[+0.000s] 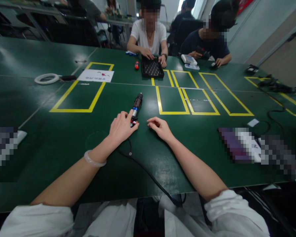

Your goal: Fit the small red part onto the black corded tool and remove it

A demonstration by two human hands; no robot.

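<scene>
Across a green tabletop marked out in yellow tape, two co-workers sit at the far side: one in a white shirt, hands at a black tray, the other in a dark top, to the right. In the near centre, my left hand lies palm down over the near end of a cylindrical tool, index finger against its side and thumb set apart, near its red-and-black end; whether I am gripping it or only touching it, I cannot tell. The tool points away from me, its blue-and-silver middle and dark far section extending beyond my fingers. My right hand holds nothing, its fingers loosely curled and parted from the palm, just to the right of the tool's near end and clear of it. A black cable runs from below my left hand to the tabletop's near edge. A pale bracelet circles my left wrist. Far left, a printed sheet lies over a taped rectangle, beside a white coil.
</scene>
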